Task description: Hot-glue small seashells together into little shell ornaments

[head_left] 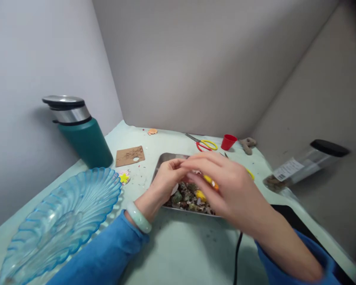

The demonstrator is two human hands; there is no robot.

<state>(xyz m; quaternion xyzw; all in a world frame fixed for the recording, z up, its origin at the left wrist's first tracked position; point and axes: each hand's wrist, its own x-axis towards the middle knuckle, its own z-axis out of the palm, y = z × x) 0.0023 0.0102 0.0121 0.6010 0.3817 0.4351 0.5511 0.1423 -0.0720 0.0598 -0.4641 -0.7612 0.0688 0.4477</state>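
Both hands meet over a shallow metal tray (192, 212) filled with dark soil-like bits, greenish lumps and small pieces. My left hand (166, 178), with a pale green bangle (139, 217) at its wrist, has thumb and fingers pressed together at the tray's left side. Whatever they pinch is hidden. Slightly blurred, my right hand (222, 182) reaches across the tray with fingers stretched and apart, its fingertips close to the left fingertips. I make out nothing held in it. Below the right fingers lies a yellow piece (201, 195) in the tray; an orange-and-yellow piece (211, 182) shows between them.
On the left are a blue scalloped glass dish (68, 221), a teal bottle (86, 138) and a brown card (129, 156). Behind the tray lie scissors (206, 144), a red cup (228, 141) and a brown branching piece (248, 145). A clear jar (307, 166) stands right; a black cable (237, 257) runs in front.
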